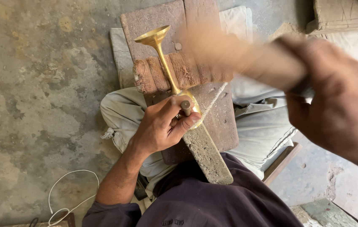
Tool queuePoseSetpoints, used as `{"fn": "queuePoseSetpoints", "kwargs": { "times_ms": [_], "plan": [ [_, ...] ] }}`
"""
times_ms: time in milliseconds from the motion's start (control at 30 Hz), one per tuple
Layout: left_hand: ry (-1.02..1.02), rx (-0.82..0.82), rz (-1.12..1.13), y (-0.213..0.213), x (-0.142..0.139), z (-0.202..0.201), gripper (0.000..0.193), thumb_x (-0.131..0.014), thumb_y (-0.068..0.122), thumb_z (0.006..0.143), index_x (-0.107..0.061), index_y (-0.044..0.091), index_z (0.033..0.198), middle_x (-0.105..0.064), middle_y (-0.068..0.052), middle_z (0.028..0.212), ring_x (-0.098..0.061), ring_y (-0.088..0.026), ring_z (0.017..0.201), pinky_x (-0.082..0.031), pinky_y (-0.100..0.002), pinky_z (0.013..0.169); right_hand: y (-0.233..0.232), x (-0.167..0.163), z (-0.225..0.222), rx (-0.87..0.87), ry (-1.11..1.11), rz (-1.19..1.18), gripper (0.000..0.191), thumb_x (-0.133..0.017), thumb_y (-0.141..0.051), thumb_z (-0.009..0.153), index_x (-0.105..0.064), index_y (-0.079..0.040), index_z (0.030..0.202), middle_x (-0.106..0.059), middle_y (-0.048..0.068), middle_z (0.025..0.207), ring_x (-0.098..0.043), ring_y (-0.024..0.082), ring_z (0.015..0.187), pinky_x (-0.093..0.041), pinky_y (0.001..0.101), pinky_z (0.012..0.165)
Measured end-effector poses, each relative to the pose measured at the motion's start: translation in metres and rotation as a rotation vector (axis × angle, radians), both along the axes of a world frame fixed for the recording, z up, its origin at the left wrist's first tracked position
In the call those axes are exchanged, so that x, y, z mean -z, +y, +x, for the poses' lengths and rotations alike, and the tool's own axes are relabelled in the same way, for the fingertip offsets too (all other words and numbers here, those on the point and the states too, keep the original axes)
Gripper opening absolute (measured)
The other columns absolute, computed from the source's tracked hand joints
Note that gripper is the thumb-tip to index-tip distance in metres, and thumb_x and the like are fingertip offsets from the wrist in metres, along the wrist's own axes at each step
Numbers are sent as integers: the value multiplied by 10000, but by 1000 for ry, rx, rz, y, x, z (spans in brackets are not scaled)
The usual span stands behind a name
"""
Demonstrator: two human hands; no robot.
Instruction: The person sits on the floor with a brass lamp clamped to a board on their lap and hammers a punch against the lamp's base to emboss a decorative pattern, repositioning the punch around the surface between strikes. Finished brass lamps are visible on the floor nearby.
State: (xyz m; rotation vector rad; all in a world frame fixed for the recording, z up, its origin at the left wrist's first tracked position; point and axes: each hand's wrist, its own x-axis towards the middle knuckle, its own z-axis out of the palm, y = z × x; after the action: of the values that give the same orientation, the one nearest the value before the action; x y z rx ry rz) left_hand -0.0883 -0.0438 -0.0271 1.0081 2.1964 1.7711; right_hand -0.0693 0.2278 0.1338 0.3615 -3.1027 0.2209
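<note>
My lap held a board (221, 122). Under my left hand (160, 126) the brass cup (162, 50) lay across a rope roll (174, 71); that hand gripped a punch (186, 107) against its bowl. The cup looked hard, thin, easily dented. My right hand (339, 101) squeezed a blurry mallet (229, 50).

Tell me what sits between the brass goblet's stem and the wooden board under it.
In the head view, a rope-wrapped roll lies between them: the brass goblet rests its stem across that roll, which sits on the wooden board.
</note>
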Motion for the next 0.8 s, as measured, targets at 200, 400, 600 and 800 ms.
{"fn": "queuePoseSetpoints", "kwargs": {
  "times_ms": [200, 400, 600, 800],
  "plan": [
    [2, 24, 21, -1, 7, -1, 230, -682, 232, 1077, -580, 53, 1180, -651, -8, 885, -602, -61, 637, -509, -257, 527, 5, 3, 5, 246, -202, 28, 599, -764, -134, 881, -529, -88, 1431, -728, 127, 1059, -738, 243, 897, -624, 402, 815],
    [-1, 34, 16, -1, 10, -2, 240, -684, 230, 1061, -578, 61, 1194, -645, -3, 850, -591, -51, 607, -502, -255, 502, 4, 4, 3, 152, -119, -207, 486, -682, -50, 953, -539, 50, 1406, -693, 243, 1095, -725, 290, 895, -614, 373, 706],
    [22, 31, 45, -3, 6, -3, 213, -679, 219, 1082, -567, 73, 1188, -650, -9, 907, -619, -65, 672, -534, -255, 552, -4, -2, 2, 30, -48, 33, 484, -722, -19, 885, -593, 16, 1349, -713, 235, 1076, -723, 281, 872, -616, 363, 701],
    [-29, 44, -28, -4, 6, -3, 221, -725, 222, 1029, -601, 87, 1152, -647, -5, 846, -641, -67, 640, -537, -257, 526, -9, -4, 1, -27, -23, 241, 549, -749, -14, 813, -641, -33, 1351, -732, 192, 1029, -732, 291, 876, -620, 394, 767]
  ]
}}
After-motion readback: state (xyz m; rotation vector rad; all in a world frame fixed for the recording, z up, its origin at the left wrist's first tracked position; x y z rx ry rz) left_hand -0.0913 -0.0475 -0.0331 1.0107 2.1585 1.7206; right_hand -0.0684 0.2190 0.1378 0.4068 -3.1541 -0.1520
